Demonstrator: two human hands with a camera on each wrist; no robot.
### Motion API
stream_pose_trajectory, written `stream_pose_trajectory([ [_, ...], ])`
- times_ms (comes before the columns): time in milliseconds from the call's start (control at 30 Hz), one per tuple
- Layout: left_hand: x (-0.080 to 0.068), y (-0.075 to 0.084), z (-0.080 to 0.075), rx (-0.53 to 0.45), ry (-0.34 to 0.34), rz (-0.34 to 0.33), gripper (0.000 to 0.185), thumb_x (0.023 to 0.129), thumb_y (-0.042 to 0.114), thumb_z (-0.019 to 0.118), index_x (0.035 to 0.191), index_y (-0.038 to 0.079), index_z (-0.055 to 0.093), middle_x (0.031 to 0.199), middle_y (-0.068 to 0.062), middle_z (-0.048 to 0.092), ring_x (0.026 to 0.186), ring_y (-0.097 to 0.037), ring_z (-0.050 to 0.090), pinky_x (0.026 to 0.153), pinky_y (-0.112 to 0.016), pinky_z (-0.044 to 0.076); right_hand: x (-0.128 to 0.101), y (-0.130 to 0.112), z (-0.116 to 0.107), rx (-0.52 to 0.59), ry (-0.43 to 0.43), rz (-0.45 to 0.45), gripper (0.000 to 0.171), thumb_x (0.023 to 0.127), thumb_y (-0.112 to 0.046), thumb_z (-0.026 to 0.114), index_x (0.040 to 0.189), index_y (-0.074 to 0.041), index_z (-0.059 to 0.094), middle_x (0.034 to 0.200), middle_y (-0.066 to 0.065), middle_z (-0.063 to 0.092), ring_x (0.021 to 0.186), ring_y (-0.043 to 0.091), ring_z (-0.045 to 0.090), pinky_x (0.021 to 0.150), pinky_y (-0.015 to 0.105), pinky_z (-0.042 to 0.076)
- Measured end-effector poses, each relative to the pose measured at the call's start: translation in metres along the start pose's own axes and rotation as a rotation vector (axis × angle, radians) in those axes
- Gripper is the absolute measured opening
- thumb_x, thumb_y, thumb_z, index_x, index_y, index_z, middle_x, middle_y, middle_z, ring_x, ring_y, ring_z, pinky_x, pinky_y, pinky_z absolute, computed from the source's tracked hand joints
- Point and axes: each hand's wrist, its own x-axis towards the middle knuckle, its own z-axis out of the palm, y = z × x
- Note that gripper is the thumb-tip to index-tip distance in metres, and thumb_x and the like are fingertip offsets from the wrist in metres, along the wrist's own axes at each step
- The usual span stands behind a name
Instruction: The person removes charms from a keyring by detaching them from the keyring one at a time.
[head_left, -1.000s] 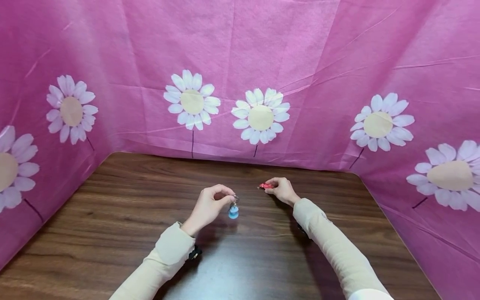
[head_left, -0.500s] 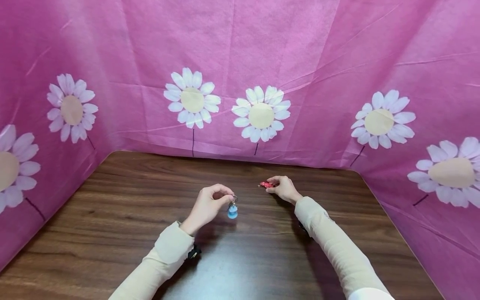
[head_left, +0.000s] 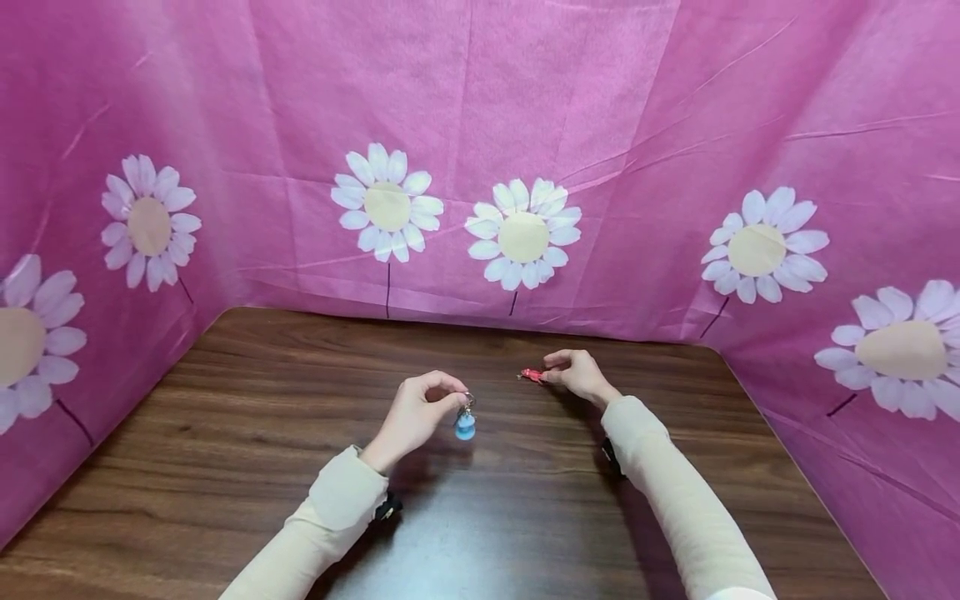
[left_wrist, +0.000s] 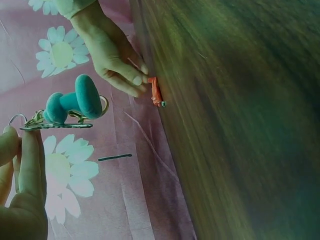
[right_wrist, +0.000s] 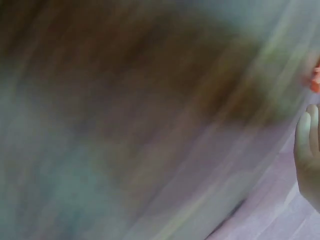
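Note:
My left hand (head_left: pixel 420 412) pinches the ring of a keychain between thumb and fingertips, above the table. From it hang a flat metal key (left_wrist: pixel 60 126) and a rounded blue charm (head_left: pixel 465 427), which looks teal in the left wrist view. A small red trinket (head_left: pixel 532 375) with a metal end lies on the table farther back. My right hand (head_left: pixel 581 375) is just right of it, thumb and forefinger parted, the fingertips close to its right end. Whether they still touch it I cannot tell. In the right wrist view, only part of the red trinket (right_wrist: pixel 315 80) shows.
The brown wood-grain table (head_left: pixel 262 433) meets a pink cloth (head_left: pixel 300 100) with white daisies at its back and sides. A black strap (head_left: pixel 388 505) sits at the left wrist. Much of the right wrist view is blurred.
My right hand has drawn back a little to the right and its fingers have come off the red trinket, more of which now shows. The left hand and keychain have hardly moved.

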Motion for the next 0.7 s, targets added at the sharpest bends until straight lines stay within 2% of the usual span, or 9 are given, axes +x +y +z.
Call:
stream_pose_trajectory([
  [133, 0.005, -0.018, 0.003, -0.015, 0.009, 0.015, 0.01, 0.079, 0.006, 0.069, 0.089, 0.003, 0.068, 0.083, -0.012, 0.07, 0.07, -0.015, 0.06, 0.061, -0.018, 0.044, -0.004, -0.01, 0.001, 0.018, 0.052, -0.023, 0.035, 0.08, -0.009, 0.068, 0.11, 0.006, 0.061, 0.104, 0.021, 0.066, 0.086, 0.017, 0.064, 0.07, 0.023, 0.05],
  [233, 0.006, -0.02, 0.003, -0.016, 0.01, 0.028, 0.008, 0.08, 0.007, 0.069, 0.088, 0.005, 0.069, 0.082, -0.01, 0.07, 0.068, -0.012, 0.059, 0.061, -0.018, 0.045, -0.012, -0.023, 0.004, 0.031, 0.103, -0.031, 0.031, 0.082, -0.011, 0.066, 0.108, 0.004, 0.063, 0.105, 0.018, 0.066, 0.097, 0.022, 0.061, 0.079, 0.025, 0.047],
  [367, 0.006, -0.019, 0.004, -0.023, 0.004, 0.018, 0.007, 0.08, 0.007, 0.068, 0.087, 0.006, 0.069, 0.081, -0.009, 0.07, 0.069, -0.018, 0.06, 0.061, -0.018, 0.044, -0.028, -0.043, 0.012, 0.091, 0.164, -0.036, 0.026, 0.084, -0.013, 0.064, 0.106, 0.002, 0.065, 0.105, 0.016, 0.067, 0.098, 0.018, 0.056, 0.079, 0.023, 0.044],
  [533, 0.003, -0.005, 0.004, -0.049, 0.009, -0.005, 0.008, 0.08, 0.003, 0.067, 0.088, 0.002, 0.069, 0.084, -0.014, 0.07, 0.071, -0.02, 0.062, 0.063, -0.017, 0.046, -0.049, -0.07, 0.023, 0.223, 0.163, -0.081, 0.025, 0.085, -0.012, 0.063, 0.104, 0.003, 0.065, 0.101, 0.019, 0.067, 0.085, 0.012, 0.062, 0.074, 0.022, 0.048],
  [700, -0.001, 0.017, 0.002, -0.057, 0.03, -0.021, 0.01, 0.079, 0.0, 0.067, 0.087, -0.004, 0.069, 0.084, -0.018, 0.07, 0.072, -0.018, 0.064, 0.065, -0.018, 0.048, -0.071, -0.093, 0.029, 0.224, 0.109, -0.152, 0.02, 0.085, -0.014, 0.064, 0.1, -0.001, 0.067, 0.098, 0.015, 0.069, 0.082, 0.004, 0.06, 0.074, 0.019, 0.047],
])
